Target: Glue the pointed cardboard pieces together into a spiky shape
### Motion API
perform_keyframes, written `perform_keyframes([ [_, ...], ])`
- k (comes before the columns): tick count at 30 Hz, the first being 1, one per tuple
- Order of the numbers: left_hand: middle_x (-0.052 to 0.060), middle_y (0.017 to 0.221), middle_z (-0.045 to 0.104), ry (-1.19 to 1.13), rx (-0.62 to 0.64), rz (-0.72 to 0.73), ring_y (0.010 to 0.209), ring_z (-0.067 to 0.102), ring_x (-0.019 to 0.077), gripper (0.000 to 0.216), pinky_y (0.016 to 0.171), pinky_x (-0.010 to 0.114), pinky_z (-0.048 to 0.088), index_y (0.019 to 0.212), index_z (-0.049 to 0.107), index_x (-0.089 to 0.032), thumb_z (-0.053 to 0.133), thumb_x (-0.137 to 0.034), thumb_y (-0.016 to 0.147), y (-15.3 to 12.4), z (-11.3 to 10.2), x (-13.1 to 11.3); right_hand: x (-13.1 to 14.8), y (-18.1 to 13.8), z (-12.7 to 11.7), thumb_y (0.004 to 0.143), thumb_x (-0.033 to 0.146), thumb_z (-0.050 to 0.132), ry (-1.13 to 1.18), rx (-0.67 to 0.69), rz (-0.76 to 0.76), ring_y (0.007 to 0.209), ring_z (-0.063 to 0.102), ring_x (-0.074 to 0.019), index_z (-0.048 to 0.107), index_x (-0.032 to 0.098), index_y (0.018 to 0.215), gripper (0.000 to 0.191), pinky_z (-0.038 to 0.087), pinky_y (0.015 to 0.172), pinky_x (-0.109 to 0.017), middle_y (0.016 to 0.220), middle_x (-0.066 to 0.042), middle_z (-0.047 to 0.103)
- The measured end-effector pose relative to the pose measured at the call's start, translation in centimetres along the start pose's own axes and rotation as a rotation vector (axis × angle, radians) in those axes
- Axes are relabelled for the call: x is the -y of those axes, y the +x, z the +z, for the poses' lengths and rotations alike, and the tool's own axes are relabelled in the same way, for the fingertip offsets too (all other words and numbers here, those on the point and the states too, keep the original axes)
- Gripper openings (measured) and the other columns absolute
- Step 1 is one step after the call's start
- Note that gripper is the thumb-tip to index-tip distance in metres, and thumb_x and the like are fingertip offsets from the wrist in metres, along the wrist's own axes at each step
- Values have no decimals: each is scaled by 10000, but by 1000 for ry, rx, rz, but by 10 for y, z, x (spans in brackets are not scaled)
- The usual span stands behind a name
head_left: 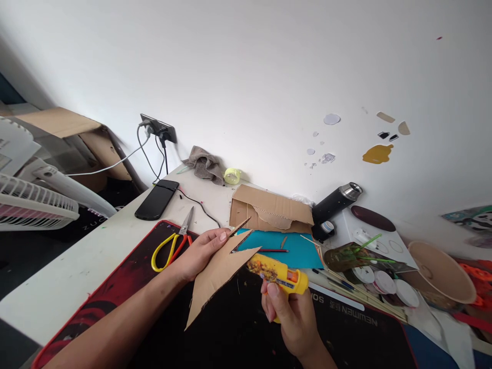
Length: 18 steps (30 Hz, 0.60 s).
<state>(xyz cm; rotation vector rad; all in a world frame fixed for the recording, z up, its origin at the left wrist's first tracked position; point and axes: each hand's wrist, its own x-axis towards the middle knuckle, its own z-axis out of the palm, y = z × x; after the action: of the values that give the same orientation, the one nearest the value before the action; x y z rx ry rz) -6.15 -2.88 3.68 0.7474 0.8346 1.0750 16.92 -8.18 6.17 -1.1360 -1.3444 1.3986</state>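
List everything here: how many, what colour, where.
Jagged cardboard piece: 1, brown, centre
Plastic glue gun: 1, yellow, centre
Metal scissors: 1, yellow/red, left
Rectangular mat: 1, black/red, front
Phone-like slab: 1, black, left
Crumpled cloth: 1, grey, back
Tape roll: 1, yellow, back
Folded cardboard: 1, brown, back
Flat sheet: 1, blue, centre
Cylindrical flask: 1, black, right
Round lids: 3, white, right
Round tub: 1, tan, right
Fan: 1, white, left
Table: 1, white, beneath
Small patches: several, mixed, wall
Clutter: uncountable, mixed, right
Left grip: 1, holding cardboard piece
Right grip: 1, holding glue gun
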Motion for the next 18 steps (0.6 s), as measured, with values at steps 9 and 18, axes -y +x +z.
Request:
perform_keyframes([
  [9,35,804,711,2,-15,0,680,608,148,514,643,230,490,843,753,-161,843,-664,790,0,-1,1,2,1,-3,1027,571,580,-141,47,-64,482,498,-139,538,214,650,521,373,494,-281,507,12,482],
  [18,23,759,700,-10,-50,-15,647,590,147,536,617,234,469,819,754,-167,885,-677,721,-1,2,-3,6,1,-1,1035,549,561,-166,58,-85,478,510,-153,487,233,601,542,380,485,-288,505,3,478],
])
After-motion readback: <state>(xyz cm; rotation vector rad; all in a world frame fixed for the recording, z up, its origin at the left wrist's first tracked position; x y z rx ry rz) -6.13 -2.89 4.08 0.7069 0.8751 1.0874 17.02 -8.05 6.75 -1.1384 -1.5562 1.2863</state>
